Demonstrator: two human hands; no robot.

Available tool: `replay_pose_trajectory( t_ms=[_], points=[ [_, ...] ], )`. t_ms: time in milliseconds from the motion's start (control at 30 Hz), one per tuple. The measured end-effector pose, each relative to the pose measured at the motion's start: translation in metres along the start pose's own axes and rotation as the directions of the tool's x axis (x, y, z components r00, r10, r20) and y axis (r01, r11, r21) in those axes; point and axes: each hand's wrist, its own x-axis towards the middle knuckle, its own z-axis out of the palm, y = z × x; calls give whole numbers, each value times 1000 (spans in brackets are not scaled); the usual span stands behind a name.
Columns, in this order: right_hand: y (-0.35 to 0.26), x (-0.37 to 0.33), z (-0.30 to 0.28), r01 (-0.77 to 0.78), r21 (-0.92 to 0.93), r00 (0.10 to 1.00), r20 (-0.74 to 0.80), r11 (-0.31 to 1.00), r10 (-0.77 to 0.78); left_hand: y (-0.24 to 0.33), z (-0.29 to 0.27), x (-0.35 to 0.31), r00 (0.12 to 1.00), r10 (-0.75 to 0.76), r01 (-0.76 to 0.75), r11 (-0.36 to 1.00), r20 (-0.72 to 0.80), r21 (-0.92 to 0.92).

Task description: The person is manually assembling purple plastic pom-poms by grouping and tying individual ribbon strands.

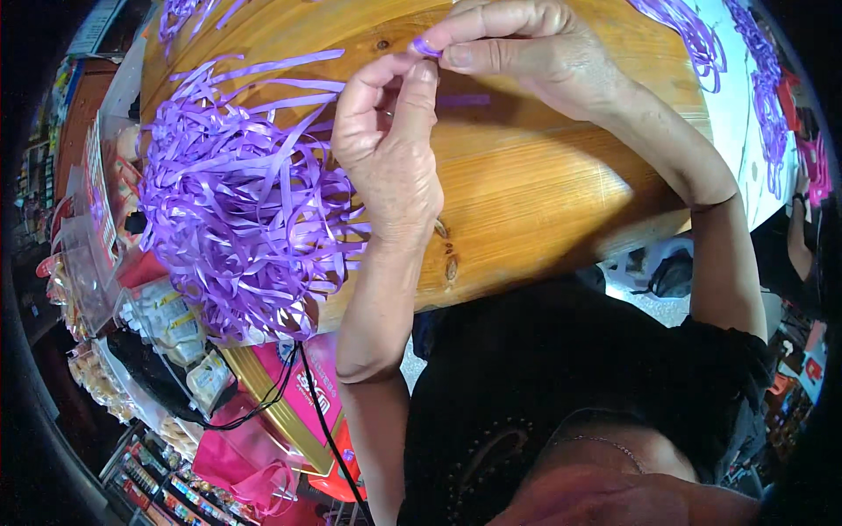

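Above the wooden table, my left hand (390, 145) and my right hand (535, 53) meet fingertip to fingertip. Between them is a short looped bit of purple ribbon (426, 46), pinched by the thumb and forefinger of each hand. A strip of ribbon (463, 101) lies on the wood behind my left hand and passes out of sight under it. To the left of that hand is a large tangled heap of purple ribbons (237, 193), some loose ends reaching toward my wrist.
The wooden table (544, 193) has a curved edge near my body. More purple ribbons (688, 35) hang over its right side, and others (767, 96) lie on a white surface beyond. Packaged goods (175, 324) and a pink box (311, 386) crowd the left. A black cord (320, 412) hangs beside my left forearm.
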Motion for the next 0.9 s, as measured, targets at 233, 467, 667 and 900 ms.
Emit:
replay_pose_trajectory(
  t_ms=[233, 467, 667, 900],
  points=[
    [0, -6, 3, 476, -628, 842, 125, 615, -524, -2, 7, -3, 999, 45, -42, 994, -26, 104],
    [23, 10, -14, 636, -762, 415, 467, -118, -781, -5, 8, -4, 987, 159, -161, 972, 26, 171],
    [-1, -8, 3, 433, -796, 824, 159, 423, -544, -1, 4, -1, 982, 183, -186, 925, 41, 332],
    [-9, -10, 5, 410, -774, 855, 142, 482, -499, -2, 3, -3, 985, 147, -171, 921, 94, 349]
  ],
)
